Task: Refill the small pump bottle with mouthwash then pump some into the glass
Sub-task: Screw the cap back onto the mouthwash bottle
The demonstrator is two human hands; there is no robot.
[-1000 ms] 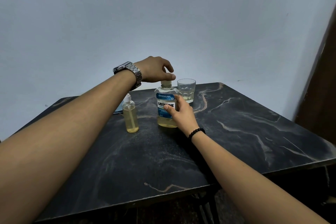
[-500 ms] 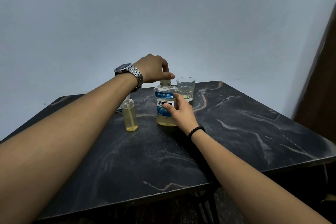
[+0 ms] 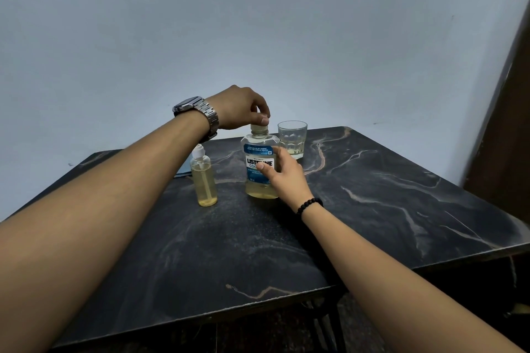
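Amber mouthwash bottle (image 3: pixel 261 169), upright on table (image 3: pixel 372 209); pump bottle (image 3: pixel 204 180) left of it, glass (image 3: pixel 292 139) behind-right. Left hand (image 3: pixel 239 107) pinches cap (image 3: pixel 259 128); right hand (image 3: pixel 284 178) wraps label. Advice: steady base, turn cap squarely.

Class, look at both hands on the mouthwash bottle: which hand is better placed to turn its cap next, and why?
Left. The left hand already pinches the cap from above, while the right hand grips the mouthwash bottle at its label, likely steadying it.

One head-worn view — looking forward and down, close over the table (image 3: pixel 372 209).
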